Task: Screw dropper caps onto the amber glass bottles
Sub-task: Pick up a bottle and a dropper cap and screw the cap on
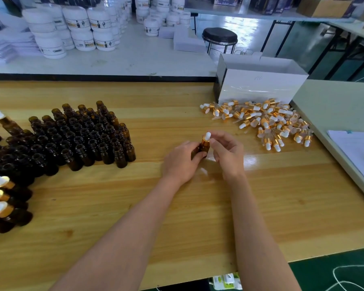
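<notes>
So here's where we are: one small amber bottle (204, 148) sits just right of the frame's middle, held a little above the wooden surface (177, 217). Our left hand (181, 162) is wrapped round its body from the left, and our right hand (227, 152) is curled in from the right, with thumb and fingertips pinching the dropper cap (207, 137) around the gold collar, just under the white rubber bulb. We'd guess the cap is partway screwed on, but we can't tell how tight it is from this angle.

Handling-wise, these look tiny and light, but they're glass, so they're hard, a bit slick and not something we'd want to knock over. Best to hold the bottle body firmly and twist at the stiff gold collar. The bulb is soft and would probably just squish if we grabbed it there. Each cap also has a thin tube that looks easy to snap, so it should go straight into the neck.

There's plenty left: a big cluster of open bottles (78, 139) at middle left, loose caps (267, 122) heaped at upper right in front of a white box (259, 85), and a few capped bottles (11, 208) at the lower left edge.
</notes>
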